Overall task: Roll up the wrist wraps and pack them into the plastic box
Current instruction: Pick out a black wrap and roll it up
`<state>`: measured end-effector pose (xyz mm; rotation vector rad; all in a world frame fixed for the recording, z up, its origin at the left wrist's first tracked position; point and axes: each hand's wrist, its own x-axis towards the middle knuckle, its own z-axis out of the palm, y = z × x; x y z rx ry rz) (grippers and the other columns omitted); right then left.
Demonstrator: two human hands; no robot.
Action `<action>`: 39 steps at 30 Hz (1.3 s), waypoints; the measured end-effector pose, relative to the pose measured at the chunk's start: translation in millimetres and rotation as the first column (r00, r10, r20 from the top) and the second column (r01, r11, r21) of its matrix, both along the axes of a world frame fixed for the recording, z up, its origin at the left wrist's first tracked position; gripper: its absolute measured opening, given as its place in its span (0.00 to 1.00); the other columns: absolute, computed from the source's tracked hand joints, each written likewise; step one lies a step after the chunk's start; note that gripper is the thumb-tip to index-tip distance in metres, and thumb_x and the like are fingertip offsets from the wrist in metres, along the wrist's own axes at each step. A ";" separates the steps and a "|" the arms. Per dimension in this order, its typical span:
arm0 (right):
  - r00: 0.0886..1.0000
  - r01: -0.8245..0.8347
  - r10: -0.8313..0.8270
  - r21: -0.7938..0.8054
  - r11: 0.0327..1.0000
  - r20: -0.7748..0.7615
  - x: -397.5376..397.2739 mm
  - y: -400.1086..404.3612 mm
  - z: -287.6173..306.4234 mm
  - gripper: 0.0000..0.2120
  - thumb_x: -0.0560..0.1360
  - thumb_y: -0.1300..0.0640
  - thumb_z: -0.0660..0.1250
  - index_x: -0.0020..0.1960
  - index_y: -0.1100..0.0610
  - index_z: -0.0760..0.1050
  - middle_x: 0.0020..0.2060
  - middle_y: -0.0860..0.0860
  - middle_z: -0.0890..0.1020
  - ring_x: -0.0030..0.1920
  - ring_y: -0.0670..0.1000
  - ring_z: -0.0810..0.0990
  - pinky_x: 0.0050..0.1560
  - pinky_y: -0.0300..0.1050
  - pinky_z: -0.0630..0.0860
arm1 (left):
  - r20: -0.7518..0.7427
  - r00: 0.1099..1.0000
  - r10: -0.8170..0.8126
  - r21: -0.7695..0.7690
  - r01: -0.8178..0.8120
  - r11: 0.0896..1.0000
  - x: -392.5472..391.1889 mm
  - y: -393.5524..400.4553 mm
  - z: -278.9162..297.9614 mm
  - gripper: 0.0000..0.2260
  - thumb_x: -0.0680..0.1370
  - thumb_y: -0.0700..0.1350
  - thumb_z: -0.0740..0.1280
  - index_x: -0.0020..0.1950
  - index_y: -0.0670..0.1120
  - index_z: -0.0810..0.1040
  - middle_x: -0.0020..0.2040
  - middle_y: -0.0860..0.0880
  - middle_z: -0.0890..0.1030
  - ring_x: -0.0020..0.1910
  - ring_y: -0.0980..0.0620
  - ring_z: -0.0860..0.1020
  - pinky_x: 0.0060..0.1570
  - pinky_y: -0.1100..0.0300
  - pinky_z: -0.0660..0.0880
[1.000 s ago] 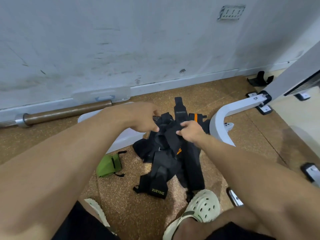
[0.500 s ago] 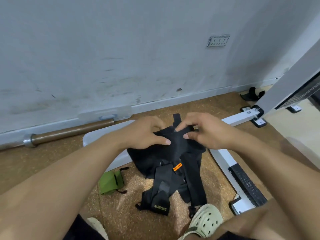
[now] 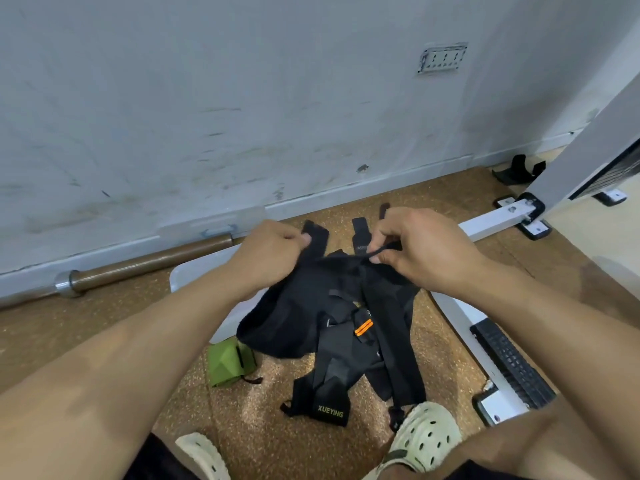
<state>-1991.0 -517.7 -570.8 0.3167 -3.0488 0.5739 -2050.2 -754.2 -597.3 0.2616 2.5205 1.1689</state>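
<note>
My left hand pinches one black strap end; my right hand pinches a thin loop from the tangle of black wrist wraps, lifted above the cork floor; a green rolled wrap lies beside it; the clear plastic box sits behind, near the barbell.

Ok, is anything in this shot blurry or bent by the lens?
Head view: the wall socket looks smeared, the white frame bar and skirting bow from wide-angle distortion, while the XUEYING label on the black wraps reads sharply.
</note>
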 end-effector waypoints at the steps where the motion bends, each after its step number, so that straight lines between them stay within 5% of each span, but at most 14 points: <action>1: 1.000 -0.004 0.004 0.008 1.000 0.006 0.3 2.2 -0.5 0.11 0.74 0.54 0.78 0.40 0.42 0.79 0.40 0.38 0.78 0.45 0.45 0.78 0.42 0.45 0.72 | -0.011 0.995 0.100 0.009 -0.100 0.995 -5.2 -2.2 0.3 0.18 0.84 0.47 0.64 0.38 0.37 0.76 0.34 0.45 0.73 0.33 0.50 0.72 0.34 0.59 0.68; 5: 0.991 0.032 -0.031 -0.006 0.999 0.126 1.8 14.3 -1.6 0.11 0.73 0.52 0.78 0.38 0.41 0.78 0.41 0.38 0.80 0.47 0.45 0.80 0.48 0.52 0.79 | 0.137 0.943 0.303 0.138 -0.321 0.937 -17.4 -12.2 7.3 0.13 0.84 0.42 0.62 0.47 0.34 0.79 0.41 0.41 0.84 0.30 0.43 0.84 0.31 0.54 0.82; 10: 0.970 0.127 -0.163 0.192 0.973 0.183 -1.9 32.2 -3.4 0.08 0.73 0.52 0.77 0.40 0.43 0.79 0.41 0.38 0.82 0.47 0.46 0.81 0.46 0.49 0.78 | -0.057 0.942 0.332 -0.042 -0.334 0.941 -27.2 -21.3 2.6 0.12 0.83 0.44 0.62 0.47 0.38 0.79 0.38 0.41 0.85 0.29 0.46 0.85 0.43 0.48 0.84; 12: 0.956 0.161 -0.189 0.139 0.977 0.222 -3.3 41.3 -3.3 0.08 0.72 0.53 0.78 0.39 0.44 0.80 0.41 0.38 0.83 0.48 0.46 0.82 0.47 0.49 0.78 | -0.063 0.937 0.343 -0.044 -0.346 0.937 -30.9 -26.8 1.1 0.09 0.80 0.43 0.64 0.57 0.41 0.78 0.42 0.43 0.85 0.36 0.47 0.85 0.45 0.49 0.84; 14: 0.955 0.162 -0.163 0.025 0.986 0.246 -3.4 45.8 -1.5 0.09 0.72 0.55 0.79 0.38 0.45 0.81 0.39 0.39 0.84 0.47 0.45 0.83 0.47 0.47 0.77 | -0.085 0.964 0.253 -0.143 -0.263 0.954 -26.3 -26.0 1.0 0.23 0.80 0.46 0.68 0.74 0.47 0.67 0.50 0.49 0.83 0.50 0.47 0.82 0.50 0.53 0.78; 16: 0.965 0.137 -0.119 -0.062 0.989 0.234 -2.6 44.7 -0.4 0.08 0.72 0.56 0.79 0.39 0.46 0.82 0.39 0.40 0.85 0.45 0.43 0.83 0.48 0.46 0.78 | -0.092 0.985 0.144 -0.209 -0.161 0.965 -17.7 -19.8 -0.7 0.31 0.80 0.50 0.69 0.79 0.49 0.60 0.60 0.49 0.79 0.60 0.46 0.78 0.53 0.56 0.72; 23: 0.981 0.021 0.042 -0.318 0.948 0.191 2.7 21.8 4.4 0.07 0.74 0.56 0.78 0.43 0.44 0.84 0.41 0.35 0.85 0.45 0.37 0.83 0.46 0.28 0.73 | 0.104 0.953 -0.283 0.020 0.283 0.959 15.9 11.4 -1.6 0.26 0.76 0.60 0.72 0.72 0.54 0.73 0.63 0.58 0.79 0.62 0.60 0.76 0.51 0.74 0.68; 28: 0.985 0.150 -0.088 -0.493 0.857 0.148 -0.7 20.4 5.4 0.03 0.75 0.55 0.76 0.46 0.48 0.85 0.42 0.42 0.87 0.45 0.41 0.85 0.44 0.35 0.75 | 0.257 0.884 -0.390 0.118 0.372 0.921 30.8 20.7 -11.0 0.27 0.73 0.57 0.76 0.70 0.57 0.72 0.62 0.61 0.80 0.64 0.64 0.75 0.59 0.68 0.68; 31: 0.986 0.142 -0.067 -0.559 0.817 0.152 -0.8 20.3 5.8 0.03 0.75 0.58 0.76 0.48 0.51 0.86 0.44 0.44 0.88 0.46 0.44 0.86 0.45 0.35 0.77 | 0.286 0.890 -0.355 0.200 0.308 0.930 32.4 22.9 -12.9 0.26 0.73 0.55 0.77 0.69 0.55 0.73 0.61 0.58 0.81 0.60 0.62 0.79 0.56 0.70 0.73; 35: 0.994 0.093 -0.047 -0.586 0.805 0.094 -2.8 17.1 4.6 0.06 0.72 0.60 0.78 0.47 0.51 0.87 0.44 0.45 0.87 0.49 0.45 0.85 0.57 0.45 0.80 | 0.369 0.907 -0.204 0.377 0.054 0.925 31.2 26.8 -8.4 0.16 0.78 0.57 0.70 0.58 0.48 0.79 0.47 0.55 0.86 0.44 0.59 0.84 0.50 0.62 0.77; 39: 0.995 0.090 -0.052 -0.524 0.847 0.086 -0.2 17.7 2.8 0.07 0.72 0.56 0.79 0.45 0.44 0.87 0.43 0.44 0.86 0.48 0.43 0.84 0.53 0.41 0.76 | 0.371 0.926 -0.066 0.372 -0.083 0.925 27.4 25.6 -4.4 0.17 0.80 0.59 0.67 0.60 0.48 0.80 0.53 0.53 0.85 0.51 0.56 0.84 0.52 0.62 0.78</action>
